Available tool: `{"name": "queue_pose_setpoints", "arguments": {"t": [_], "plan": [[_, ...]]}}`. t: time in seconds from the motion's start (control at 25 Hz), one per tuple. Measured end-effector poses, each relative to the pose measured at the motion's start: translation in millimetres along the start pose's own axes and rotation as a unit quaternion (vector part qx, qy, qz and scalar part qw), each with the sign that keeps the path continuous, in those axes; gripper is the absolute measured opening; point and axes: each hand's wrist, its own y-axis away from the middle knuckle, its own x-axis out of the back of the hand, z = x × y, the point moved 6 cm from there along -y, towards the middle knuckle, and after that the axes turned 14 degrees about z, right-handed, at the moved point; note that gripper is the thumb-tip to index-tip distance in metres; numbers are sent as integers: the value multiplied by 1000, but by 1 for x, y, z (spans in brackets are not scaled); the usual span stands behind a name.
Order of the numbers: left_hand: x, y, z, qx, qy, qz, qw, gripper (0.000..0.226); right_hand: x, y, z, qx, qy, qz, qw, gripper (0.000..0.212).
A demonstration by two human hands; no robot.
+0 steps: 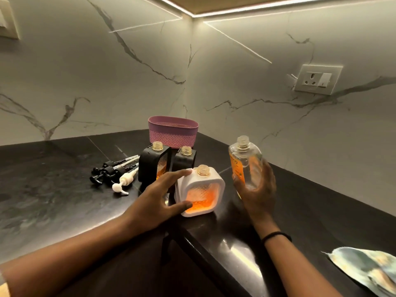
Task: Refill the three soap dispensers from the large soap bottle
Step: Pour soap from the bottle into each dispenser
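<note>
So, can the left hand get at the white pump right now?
Probably yes: the white pump lies on the counter just left of the left hand, nothing between them, though it must release the white dispenser first.

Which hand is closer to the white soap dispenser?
Left. The left hand holds the white soap dispenser by its side. The right hand is apart, to its right, gripping the large soap bottle.
</note>
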Motion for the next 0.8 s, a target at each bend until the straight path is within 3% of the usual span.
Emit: {"name": "queue_pose_setpoints", "arguments": {"t": [0.24,0.48,0.8], "plan": [[-2,-3,-4,-5,22,-9,1000,78,-2,-9,-19,161,47,-20,986,73],[-2,-2,-5,5,35,-17,999,79,10,-38,-47,311,122,-36,942,73],[-2,-2,-4,16,51,-16,998,79,8,-66,-77,426,131,-120,887,64]]}}
